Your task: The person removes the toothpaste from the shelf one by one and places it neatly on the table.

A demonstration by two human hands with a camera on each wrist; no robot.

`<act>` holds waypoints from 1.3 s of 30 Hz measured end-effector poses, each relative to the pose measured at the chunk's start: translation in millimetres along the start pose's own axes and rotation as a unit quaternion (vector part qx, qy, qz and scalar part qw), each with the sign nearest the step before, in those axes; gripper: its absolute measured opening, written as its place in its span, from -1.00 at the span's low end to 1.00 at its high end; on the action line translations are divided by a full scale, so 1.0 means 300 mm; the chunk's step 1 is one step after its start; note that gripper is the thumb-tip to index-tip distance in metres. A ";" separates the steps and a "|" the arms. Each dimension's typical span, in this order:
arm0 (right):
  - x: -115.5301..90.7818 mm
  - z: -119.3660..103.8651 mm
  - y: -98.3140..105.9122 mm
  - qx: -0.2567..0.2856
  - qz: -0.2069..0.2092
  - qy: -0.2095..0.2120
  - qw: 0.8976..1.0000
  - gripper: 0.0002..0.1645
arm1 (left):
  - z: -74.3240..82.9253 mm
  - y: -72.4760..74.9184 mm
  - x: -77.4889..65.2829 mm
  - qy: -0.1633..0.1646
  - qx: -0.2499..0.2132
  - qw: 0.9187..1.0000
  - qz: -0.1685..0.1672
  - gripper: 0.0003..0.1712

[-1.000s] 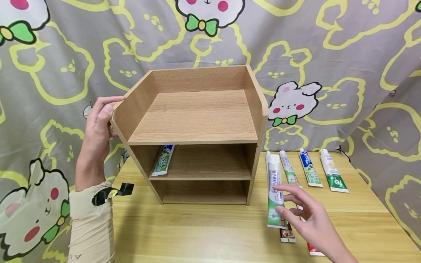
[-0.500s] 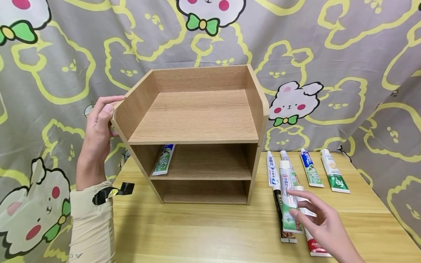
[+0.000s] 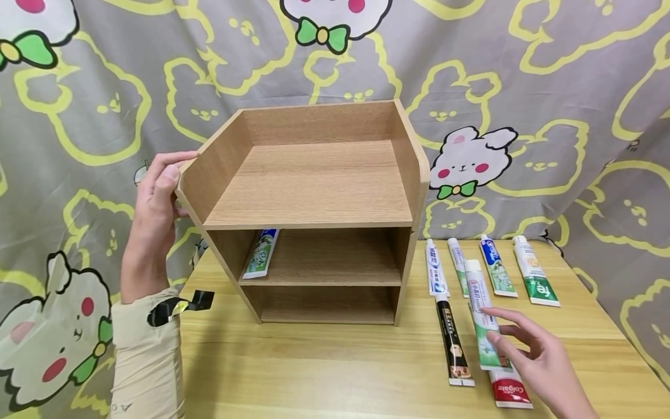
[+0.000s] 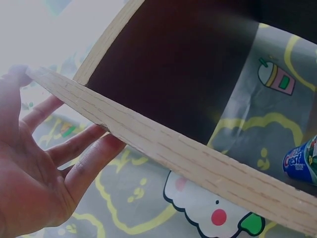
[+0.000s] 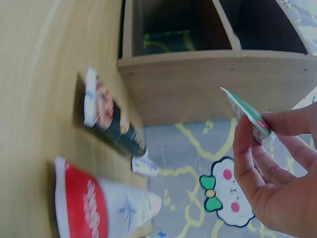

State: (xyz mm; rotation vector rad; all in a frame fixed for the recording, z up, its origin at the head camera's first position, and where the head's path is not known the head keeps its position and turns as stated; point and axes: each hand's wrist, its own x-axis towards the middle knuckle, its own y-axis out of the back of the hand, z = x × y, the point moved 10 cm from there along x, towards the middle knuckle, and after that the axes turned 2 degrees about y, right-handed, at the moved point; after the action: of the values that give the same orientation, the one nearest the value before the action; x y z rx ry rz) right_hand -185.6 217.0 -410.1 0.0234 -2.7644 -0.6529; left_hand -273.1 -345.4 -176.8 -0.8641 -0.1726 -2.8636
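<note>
My left hand (image 3: 157, 203) grips the upper left side panel of a small wooden desktop shelf (image 3: 309, 186), thumb in front and fingers round the outer side. In the left wrist view, the fingers (image 4: 91, 158) reach behind the panel's edge. My right hand (image 3: 534, 355) pinches a white and green toothpaste tube (image 3: 478, 297) between thumb and fingers, cap pointing away. In the right wrist view, this tube (image 5: 247, 111) is seen edge-on, raised off the table. It overlaps a red and white Colgate tube (image 3: 509, 390) in the head view.
One blue and green toothpaste tube (image 3: 262, 254) lies at the left of the shelf's middle level. Right of the shelf, a black tube (image 3: 452, 343), a white and blue tube (image 3: 435, 269) and several others lie on the wooden table (image 3: 314, 372). A patterned curtain (image 3: 335, 75) hangs behind.
My right hand has carried the white and green toothpaste tube rightward, from over the black tube to over the Colgate one. The left hand keeps its grip on the shelf.
</note>
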 end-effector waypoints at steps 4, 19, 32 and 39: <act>-0.004 0.054 0.030 -0.019 0.006 -0.021 1.000 -0.53 | 0.003 0.000 -0.001 0.001 -0.008 1.000 -0.001 -0.56; -0.035 0.182 0.137 -0.085 0.029 -0.079 0.993 -0.51 | 0.010 -0.012 0.008 -0.007 -0.017 1.000 0.003 -0.58; -0.031 0.311 0.188 -0.104 0.029 -0.093 0.990 -0.51 | 0.002 -0.001 -0.002 -0.002 -0.015 1.000 0.012 -0.56; -0.037 0.386 0.205 -0.150 -0.009 -0.137 0.979 -0.44 | 0.000 -0.001 -0.003 0.002 -0.007 1.000 0.017 -0.55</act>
State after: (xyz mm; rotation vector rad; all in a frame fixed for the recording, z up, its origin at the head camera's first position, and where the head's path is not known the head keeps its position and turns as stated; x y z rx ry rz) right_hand -205.6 323.4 -484.8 -0.1163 -2.8903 -1.1503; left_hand -272.5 -344.9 -177.2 -0.8552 -0.1356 -2.8393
